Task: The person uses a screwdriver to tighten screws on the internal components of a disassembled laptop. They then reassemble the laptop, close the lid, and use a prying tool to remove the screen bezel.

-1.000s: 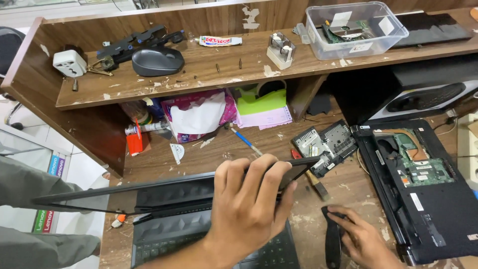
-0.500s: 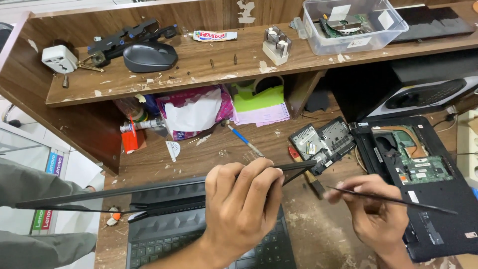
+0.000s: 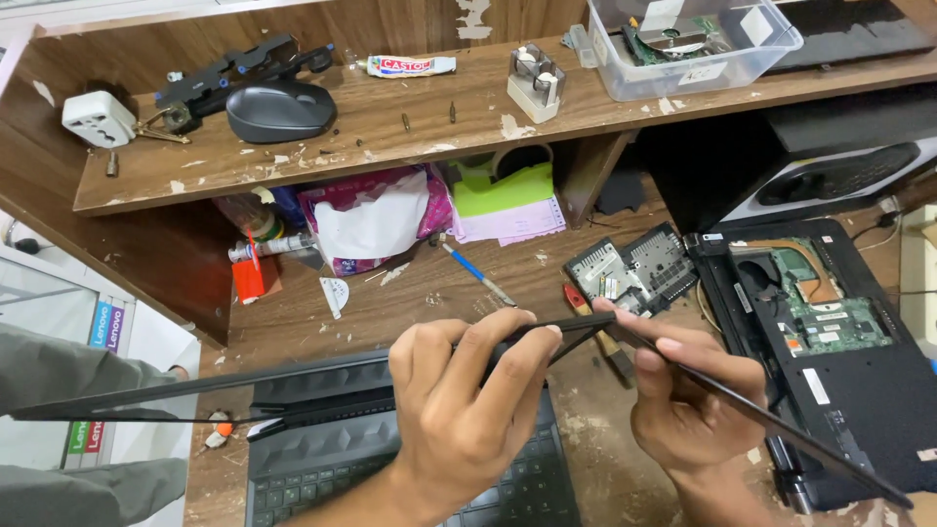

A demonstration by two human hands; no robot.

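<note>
My left hand (image 3: 468, 410) pinches the long top edge of a thin black screen frame (image 3: 195, 395) close to its corner. From that corner a second thin edge runs down to the lower right, and my right hand (image 3: 683, 400) grips it between thumb and fingers. The frame hangs just above a black laptop (image 3: 390, 478) whose keyboard shows under my left wrist. Both hands are next to each other at the frame's corner.
An opened laptop base with a green circuit board (image 3: 820, 312) lies at the right. A black vented cover panel (image 3: 634, 273), a red-handled tool (image 3: 576, 298) and a blue-handled tool (image 3: 468, 265) lie on the wooden desk. The shelf holds a mouse (image 3: 281, 109) and a clear plastic box (image 3: 693, 44).
My right hand has risen from the desk and taken hold of the frame's right edge. My left hand has kept its grip near the corner.
</note>
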